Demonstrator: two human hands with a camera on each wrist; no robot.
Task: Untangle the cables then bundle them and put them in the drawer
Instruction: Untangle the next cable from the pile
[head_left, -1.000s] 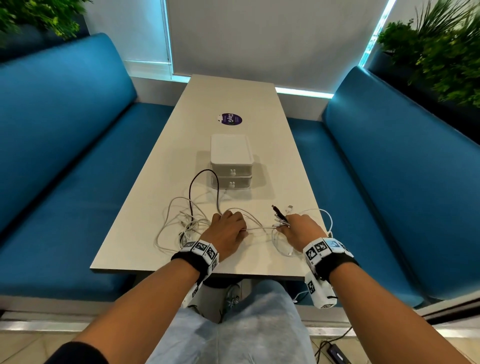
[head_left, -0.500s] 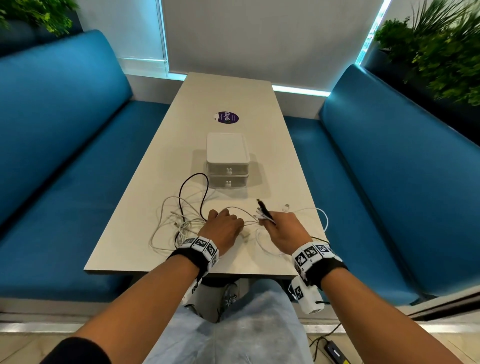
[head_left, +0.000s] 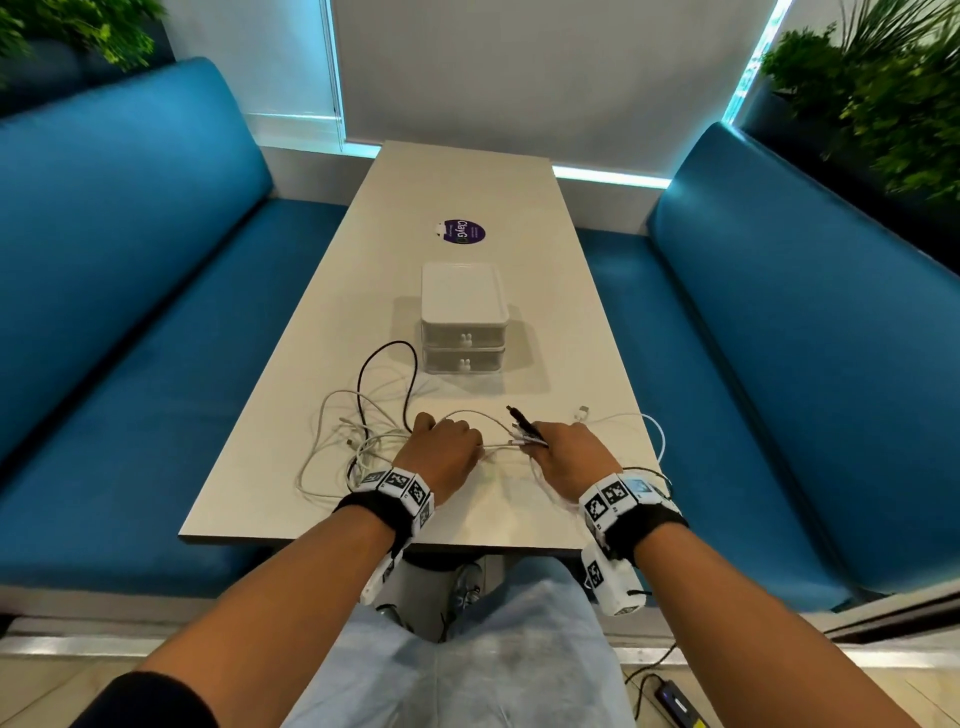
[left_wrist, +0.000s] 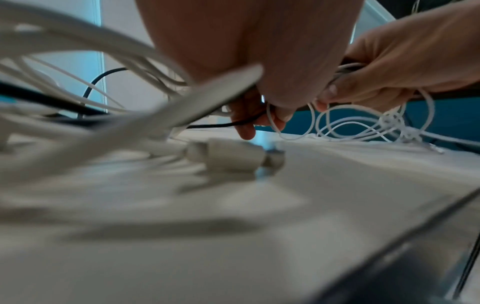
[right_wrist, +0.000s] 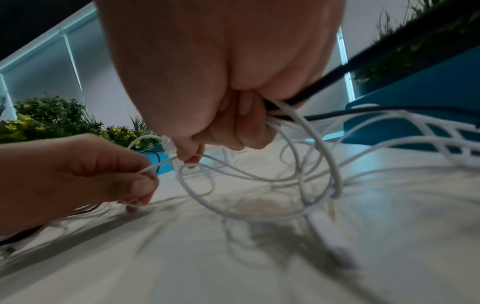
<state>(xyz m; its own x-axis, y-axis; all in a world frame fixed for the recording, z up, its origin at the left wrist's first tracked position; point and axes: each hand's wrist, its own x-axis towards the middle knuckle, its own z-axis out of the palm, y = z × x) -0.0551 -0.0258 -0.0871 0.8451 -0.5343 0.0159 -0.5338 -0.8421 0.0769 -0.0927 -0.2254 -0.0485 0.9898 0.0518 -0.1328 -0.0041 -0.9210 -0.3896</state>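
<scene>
1. Nearest: lap in pale blue fabric (head_left: 467, 670); both forearms reach over the near table edge. Each wrist carries a black strap with white blocks printed in black-and-white square markers (head_left: 397, 486).
2. Left hand (head_left: 439, 452): knuckles up, fingers curled. In the right wrist view its thumb and fingertips (right_wrist: 141, 186) pinch a thin white cable (right_wrist: 161, 163); a black cable (left_wrist: 226, 124) also runs through the curled fingers in the left wrist view.
3. Right hand (head_left: 571, 457): closed fist around several white cables plus a black one; plug ends (head_left: 522, 421) stick out of the fist toward the left hand. Smooth, round white loops (right_wrist: 259, 197) hang below the fist onto the table.
4. One taut white strand (head_left: 501, 444) spans the gap between the two hands.
5. A white connector (left_wrist: 233, 156) lies flat on the table under the left wrist; blurred.
6. Loose tangle of white cables (head_left: 337, 447) on the table left of the left hand, with the black cable arching up (head_left: 387, 364) toward the drawers.
7. Table (head_left: 571, 322): long, matte, pale beige laminate, rectangular.
8. Drawer unit (head_left: 462, 317): white plastic, rounded corners, two stacked translucent drawers with small white knobs, both closed. Apart from the cables, mid-table.
9. Beyond it, a round purple sticker (head_left: 461, 232).
10. Room: blue upholstered benches (head_left: 130, 249) either side, white wall panel behind, green plants (head_left: 883, 88) in the far corners.
</scene>
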